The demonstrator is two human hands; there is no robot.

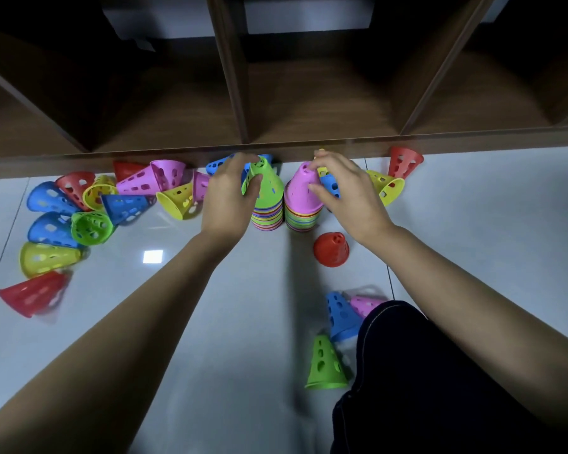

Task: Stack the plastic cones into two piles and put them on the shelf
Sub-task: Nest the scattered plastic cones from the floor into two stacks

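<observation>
**Desk:** What do we have from the head camera?

**Field:** We see two piles of plastic cones standing side by side on the white tiled floor [243,306], just in front of a dark wooden shelf [309,103]. Their rims nearly touch. The left pile [267,221] is topped by a green cone [269,188], the right pile [301,221] by a pink cone [300,188].

**Desk:** And the hands?

**Field:** The left hand [230,194] is curled round the green cone, with the thumb on its near side and the fingers over its tip. The right hand [348,191] is clamped on the pink cone, fingertips at the tip and thumb against the side.

**Desk:** Where do we find the rest?

**Field:** We count the others on the floor. A jumble of loose cones [92,204] in blue, red, yellow, pink and green lies tipped over to the left, running along the foot of the shelf as far as the left hand. An upright red cone [331,249] stands just below the right wrist. A yellow cone [387,188] lies on its side beyond the right hand, and a far red cone [404,162] rests against the foot of the shelf. Nearer us, a blue cone [340,314], a near pink cone [364,304] and a near green cone [325,365] sit beside a knee in dark trousers [423,371].
</observation>
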